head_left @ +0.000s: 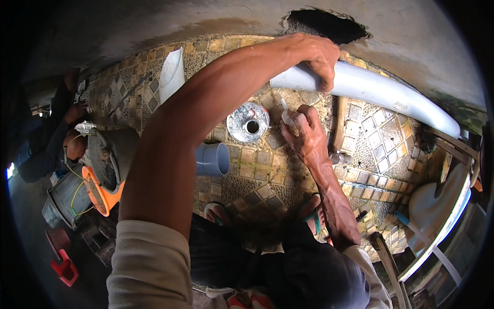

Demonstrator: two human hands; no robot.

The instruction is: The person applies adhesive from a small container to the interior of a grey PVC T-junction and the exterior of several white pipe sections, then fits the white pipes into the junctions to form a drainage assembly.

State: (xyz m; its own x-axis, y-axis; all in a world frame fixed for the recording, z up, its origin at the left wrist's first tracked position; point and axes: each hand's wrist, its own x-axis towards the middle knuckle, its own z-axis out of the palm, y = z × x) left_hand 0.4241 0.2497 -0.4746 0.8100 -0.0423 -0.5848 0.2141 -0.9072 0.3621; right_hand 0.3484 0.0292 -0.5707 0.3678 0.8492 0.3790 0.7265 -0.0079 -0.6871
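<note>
A long light-grey plastic pipe [396, 95] lies along the foot of the wall. My left hand [320, 59] reaches across and grips its near end, the thumb over the top. My right hand [306, 131] is closed around a small pale, narrow tool [284, 109]; its tip points up toward the pipe end, and its exact kind is unclear. Left of that hand, a round silvery tin [238, 130] with a dark round opening stands on the tiles. A blue-grey pipe fitting [218, 159] lies nearer me, partly behind my left arm.
A ragged hole [327, 26] opens in the wall. A white cut pipe piece [172, 74] and a wooden strip [340, 123] rest on the floor. Buckets [62, 198], an orange container [96, 190] and another person [46, 139] are at left; a pale chair-like object [437, 206] stands right.
</note>
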